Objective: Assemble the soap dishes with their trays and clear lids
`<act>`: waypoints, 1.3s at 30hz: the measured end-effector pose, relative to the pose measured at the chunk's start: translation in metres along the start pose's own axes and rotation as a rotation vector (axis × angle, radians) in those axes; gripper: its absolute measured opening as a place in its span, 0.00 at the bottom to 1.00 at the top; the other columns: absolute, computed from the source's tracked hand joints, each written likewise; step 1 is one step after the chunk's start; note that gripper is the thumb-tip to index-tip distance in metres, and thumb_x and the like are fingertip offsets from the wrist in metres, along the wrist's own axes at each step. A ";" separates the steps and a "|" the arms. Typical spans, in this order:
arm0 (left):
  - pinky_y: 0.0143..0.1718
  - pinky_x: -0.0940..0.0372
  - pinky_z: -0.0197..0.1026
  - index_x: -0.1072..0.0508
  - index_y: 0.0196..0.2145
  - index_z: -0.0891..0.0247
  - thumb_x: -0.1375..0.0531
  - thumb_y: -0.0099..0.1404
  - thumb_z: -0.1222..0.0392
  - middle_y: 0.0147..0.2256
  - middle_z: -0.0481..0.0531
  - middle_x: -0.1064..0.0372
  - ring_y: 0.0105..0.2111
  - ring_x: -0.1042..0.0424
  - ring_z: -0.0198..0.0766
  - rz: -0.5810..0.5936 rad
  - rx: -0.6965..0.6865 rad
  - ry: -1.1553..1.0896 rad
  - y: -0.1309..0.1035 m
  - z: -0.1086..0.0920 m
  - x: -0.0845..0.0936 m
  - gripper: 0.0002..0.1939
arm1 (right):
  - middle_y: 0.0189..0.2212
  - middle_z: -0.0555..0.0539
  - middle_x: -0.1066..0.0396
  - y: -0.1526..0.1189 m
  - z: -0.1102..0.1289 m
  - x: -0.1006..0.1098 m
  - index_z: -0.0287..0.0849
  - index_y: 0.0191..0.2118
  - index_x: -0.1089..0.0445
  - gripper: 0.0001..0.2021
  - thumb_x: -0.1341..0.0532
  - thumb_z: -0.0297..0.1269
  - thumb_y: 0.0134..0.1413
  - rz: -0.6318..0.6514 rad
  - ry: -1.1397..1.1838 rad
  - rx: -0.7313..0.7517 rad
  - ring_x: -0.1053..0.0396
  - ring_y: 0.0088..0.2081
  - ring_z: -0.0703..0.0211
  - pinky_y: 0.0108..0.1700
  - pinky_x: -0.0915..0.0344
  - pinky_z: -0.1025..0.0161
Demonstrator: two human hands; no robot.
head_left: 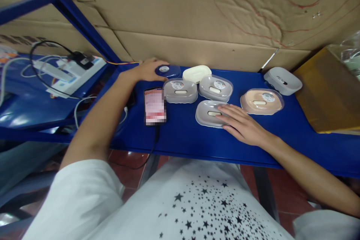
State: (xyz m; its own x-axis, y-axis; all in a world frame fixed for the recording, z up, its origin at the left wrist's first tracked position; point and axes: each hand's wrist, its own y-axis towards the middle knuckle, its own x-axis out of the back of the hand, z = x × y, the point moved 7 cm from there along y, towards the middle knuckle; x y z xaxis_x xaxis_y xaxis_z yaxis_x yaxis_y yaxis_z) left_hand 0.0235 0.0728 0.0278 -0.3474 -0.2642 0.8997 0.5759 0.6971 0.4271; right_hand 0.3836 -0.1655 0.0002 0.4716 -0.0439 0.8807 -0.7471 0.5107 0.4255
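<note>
At the back left of the blue shelf, my left hand [150, 70] touches a clear lid [172, 71] with a round label, its fingers spread around the lid's left side. My right hand [242, 123] rests with extended fingers on the right part of an uncovered grey oval dish [206, 114] with a small white piece in its middle. Behind that dish are two grey dishes under clear labelled lids, one on the left [180, 96] and one on the right [216, 92]. A cream oval piece [197, 73] lies behind them. Farther right sits a peach dish [260, 107] under a labelled lid.
A lit phone [154, 110] with a cable lies left of the dishes. A power strip [81, 75] with plugs and cables is at the far left. A grey container [284, 80] and a brown-taped box [326, 90] stand at right. Cardboard [180, 15] lines the back.
</note>
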 end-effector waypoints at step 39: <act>0.71 0.34 0.73 0.40 0.76 0.60 0.36 0.80 0.51 0.75 0.74 0.44 0.74 0.38 0.68 0.174 -0.363 -0.234 -0.068 -0.255 -0.014 0.34 | 0.75 0.39 0.34 -0.008 -0.010 0.025 0.60 0.84 0.52 0.39 0.37 0.45 0.78 0.000 -0.068 -0.042 0.33 0.74 0.37 0.72 0.31 0.35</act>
State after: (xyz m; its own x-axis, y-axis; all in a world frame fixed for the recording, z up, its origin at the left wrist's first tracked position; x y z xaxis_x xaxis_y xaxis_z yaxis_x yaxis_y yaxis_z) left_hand 0.1776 -0.1411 0.0089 -0.3557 0.0225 0.9343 0.8478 0.4286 0.3125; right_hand 0.4057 -0.1622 0.0168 0.4377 -0.1015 0.8934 -0.7259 0.5465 0.4177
